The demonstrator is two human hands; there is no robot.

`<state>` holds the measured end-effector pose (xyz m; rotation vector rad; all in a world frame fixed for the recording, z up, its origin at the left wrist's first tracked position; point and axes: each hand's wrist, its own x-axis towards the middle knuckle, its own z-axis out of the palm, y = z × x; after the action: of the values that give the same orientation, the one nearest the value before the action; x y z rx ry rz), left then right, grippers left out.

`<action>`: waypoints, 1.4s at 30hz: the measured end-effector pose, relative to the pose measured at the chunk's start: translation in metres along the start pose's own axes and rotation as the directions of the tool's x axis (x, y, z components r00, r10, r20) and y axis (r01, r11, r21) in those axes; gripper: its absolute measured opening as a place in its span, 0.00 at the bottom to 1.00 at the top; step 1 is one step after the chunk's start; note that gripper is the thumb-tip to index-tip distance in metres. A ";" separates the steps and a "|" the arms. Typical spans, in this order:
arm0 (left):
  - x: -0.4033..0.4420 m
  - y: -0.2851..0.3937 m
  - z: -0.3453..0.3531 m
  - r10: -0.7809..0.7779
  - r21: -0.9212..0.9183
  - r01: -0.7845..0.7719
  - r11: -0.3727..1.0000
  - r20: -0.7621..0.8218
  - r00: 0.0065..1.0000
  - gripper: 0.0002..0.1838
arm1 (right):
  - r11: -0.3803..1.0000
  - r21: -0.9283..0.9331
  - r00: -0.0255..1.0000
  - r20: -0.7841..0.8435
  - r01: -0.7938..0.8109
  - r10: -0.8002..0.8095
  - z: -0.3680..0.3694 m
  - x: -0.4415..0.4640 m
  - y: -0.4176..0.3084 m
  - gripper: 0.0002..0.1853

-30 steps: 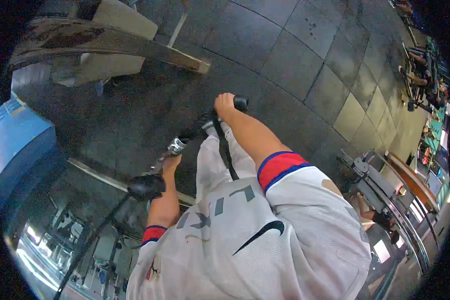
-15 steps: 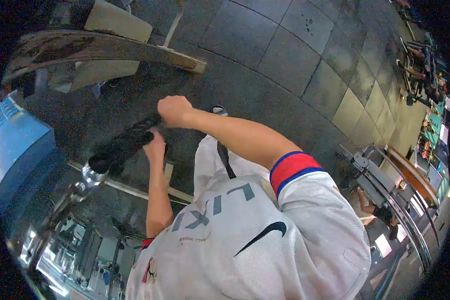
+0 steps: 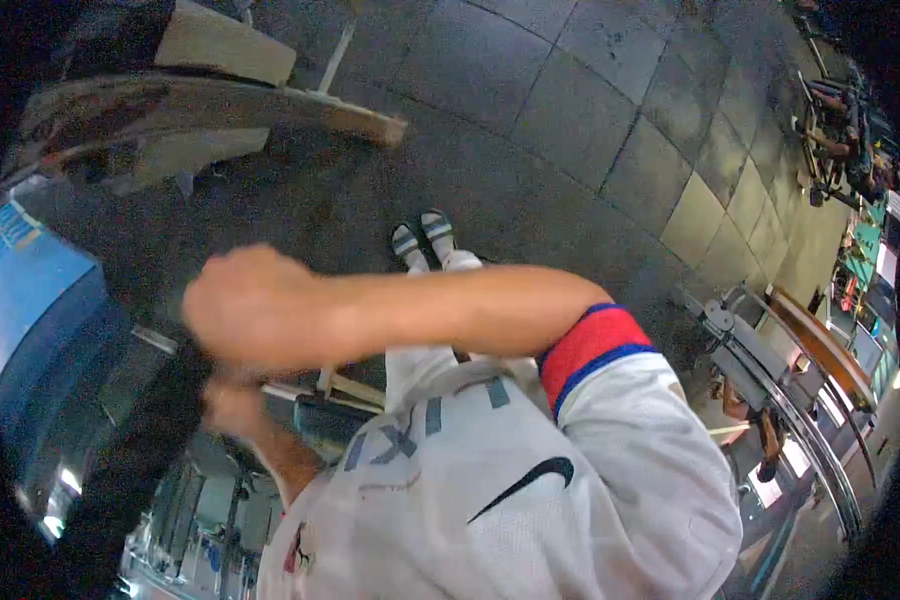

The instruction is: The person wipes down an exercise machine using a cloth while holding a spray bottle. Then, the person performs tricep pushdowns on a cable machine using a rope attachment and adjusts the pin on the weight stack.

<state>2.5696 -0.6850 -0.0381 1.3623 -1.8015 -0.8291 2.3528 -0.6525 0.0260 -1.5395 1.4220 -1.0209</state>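
Observation:
My right hand (image 3: 245,302) is a blurred fist at the left of the view, with its forearm stretched across in front of my body. Just below it, my left hand (image 3: 232,405) is closed too, also smeared by motion. Both fists are at the upper end of a thick black handle (image 3: 155,440), which runs down to the lower left as a dark blur. My fingers' exact hold on it is partly hidden. I wear a white jersey (image 3: 450,500) with red and blue cuffs, and my feet (image 3: 422,235) stand together in sandals.
Dark floor tiles (image 3: 530,110) stretch ahead. A bench-like frame (image 3: 360,122) with pale pads lies at upper left, above a blue panel (image 3: 45,275). Gym machines (image 3: 770,370) stand at right, with a person's arm beside them. More people and equipment appear at far upper right.
Both hands have moved down and to the left, and the right fist looks larger. The black handle has swung to the lower left. Its chrome end fitting no longer shows, and both feet now show.

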 end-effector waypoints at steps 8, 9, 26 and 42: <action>0.003 -0.042 0.035 -0.098 0.075 0.097 0.992 0.003 0.995 0.20 | 0.987 0.073 0.989 -0.013 -0.143 0.144 0.026 0.006 0.042 0.21; 0.001 -0.060 0.053 -0.120 0.150 0.111 0.982 0.055 0.991 0.20 | 0.974 0.035 0.975 0.024 -0.223 0.222 0.027 0.002 0.062 0.19; -0.086 -0.222 0.107 -0.611 0.749 -0.462 0.474 0.658 0.439 0.28 | 0.606 -0.539 0.741 -0.051 -0.585 0.670 0.134 -0.094 0.256 0.09; -0.016 -0.078 0.062 -0.061 0.399 -0.054 0.915 0.268 0.961 0.08 | 0.937 -0.118 0.944 -0.036 -0.329 0.327 0.053 -0.016 0.089 0.13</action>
<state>2.5597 -0.6835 -0.1382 1.5654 -2.2854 -0.6973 2.3689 -0.6401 -0.0770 -1.3189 1.7114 -0.7566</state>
